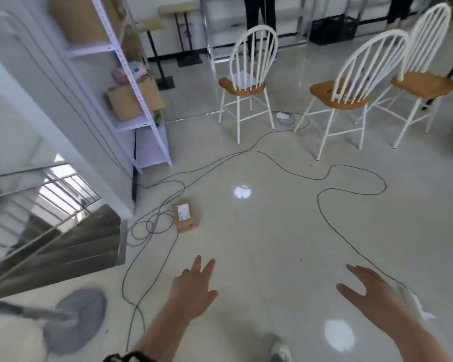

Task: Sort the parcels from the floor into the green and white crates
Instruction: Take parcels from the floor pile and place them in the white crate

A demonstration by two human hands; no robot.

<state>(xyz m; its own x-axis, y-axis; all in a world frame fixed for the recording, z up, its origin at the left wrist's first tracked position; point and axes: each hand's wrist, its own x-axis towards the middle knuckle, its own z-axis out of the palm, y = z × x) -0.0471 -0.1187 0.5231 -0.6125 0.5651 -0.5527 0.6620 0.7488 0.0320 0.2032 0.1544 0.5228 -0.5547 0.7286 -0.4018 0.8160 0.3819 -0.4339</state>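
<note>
A small brown cardboard parcel (184, 216) with a white label lies flat on the pale floor, beside a coil of cables. My left hand (194, 288) reaches forward below it, fingers spread, holding nothing, well short of the parcel. My right hand (369, 288) is out to the right, also open and empty. No green or white crate is in view.
Black cables (322, 194) loop across the floor. Three white spindle-back chairs (246, 82) stand at the back. A white metal shelf (139, 100) with boxes is on the left, a railed stairwell (50, 231) beyond it. A person's legs (259, 17) stand far back.
</note>
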